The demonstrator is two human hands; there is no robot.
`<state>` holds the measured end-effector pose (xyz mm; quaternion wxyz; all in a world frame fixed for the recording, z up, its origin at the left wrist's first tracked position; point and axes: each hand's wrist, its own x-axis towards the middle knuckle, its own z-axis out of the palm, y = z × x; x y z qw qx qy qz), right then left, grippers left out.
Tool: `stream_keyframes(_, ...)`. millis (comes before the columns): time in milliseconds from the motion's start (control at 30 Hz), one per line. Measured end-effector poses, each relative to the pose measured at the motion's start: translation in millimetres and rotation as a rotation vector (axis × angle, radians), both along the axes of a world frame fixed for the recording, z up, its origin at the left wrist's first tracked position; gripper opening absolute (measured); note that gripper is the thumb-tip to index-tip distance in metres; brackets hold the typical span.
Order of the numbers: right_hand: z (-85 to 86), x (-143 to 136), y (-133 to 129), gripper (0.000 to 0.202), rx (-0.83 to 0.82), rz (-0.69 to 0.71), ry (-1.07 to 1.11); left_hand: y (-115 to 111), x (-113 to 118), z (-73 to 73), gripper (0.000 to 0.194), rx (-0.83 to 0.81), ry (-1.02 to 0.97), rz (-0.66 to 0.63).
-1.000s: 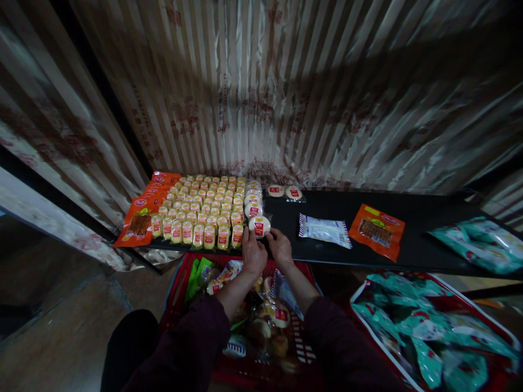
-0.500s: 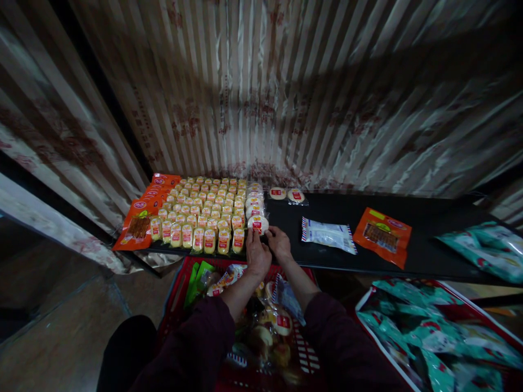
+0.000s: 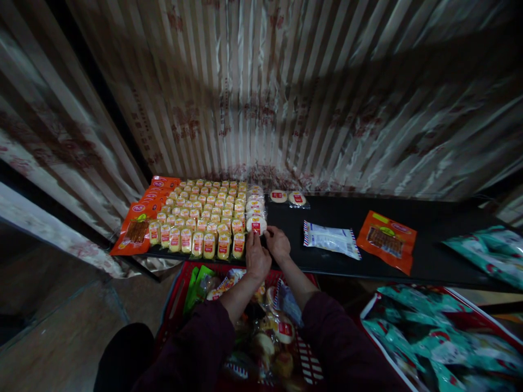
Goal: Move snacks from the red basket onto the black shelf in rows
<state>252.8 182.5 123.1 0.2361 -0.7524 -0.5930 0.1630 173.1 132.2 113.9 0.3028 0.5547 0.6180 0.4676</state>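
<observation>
A round, pale packaged cake with a red label lies at the front of a column of similar round cakes on the black shelf. My left hand touches its front edge with the fingertips. At its right edge my right hand has its fingers drawn together; the cake is between the two hands. Left of the column stand rows of small yellow packaged cakes. Two more round cakes lie at the back of the shelf, to the right of the column.
Orange packets overlap at the shelf's left end. A white packet, another orange packet and a teal packet lie to the right. Below are a red basket of mixed snacks and a box of teal packets. A striped curtain hangs behind.
The view has shifted slightly, so the shelf's right side sits a little lower and farther right. Both hands remain at the front round cake, with barely any movement.
</observation>
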Motion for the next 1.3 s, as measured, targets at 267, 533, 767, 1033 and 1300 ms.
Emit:
stream_keyframes(267, 1.6, -0.9, 0.5, 0.037, -0.002, -0.033, 0.004, 3.0, 0.2, -3.2, 0.061, 0.007, 0.071, 0.017)
stream_keyframes(533, -1.6, -0.6, 0.3, 0.034, 0.010, 0.004, -0.008, 7.0, -1.2, -5.2, 0.061, 0.005, 0.145, -0.007)
stream_keyframes(767, -5.9, 4.8, 0.5, 0.038, 0.070, 0.031, 0.076, 4.7, 1.6, -8.0, 0.062, 0.033, 0.202, -0.048)
stream_keyframes(1033, -20.9, 10.0, -6.1, 0.036, 0.199, 0.060, 0.148, 2.8, -4.3, -8.6, 0.062, 0.061, 0.233, -0.095)
stream_keyframes(1300, -17.2, 7.4, -22.3, 0.034, 0.234, 0.047, 0.209, -3.4, -10.2, -10.0, 0.056, 0.115, 0.261, -0.118)
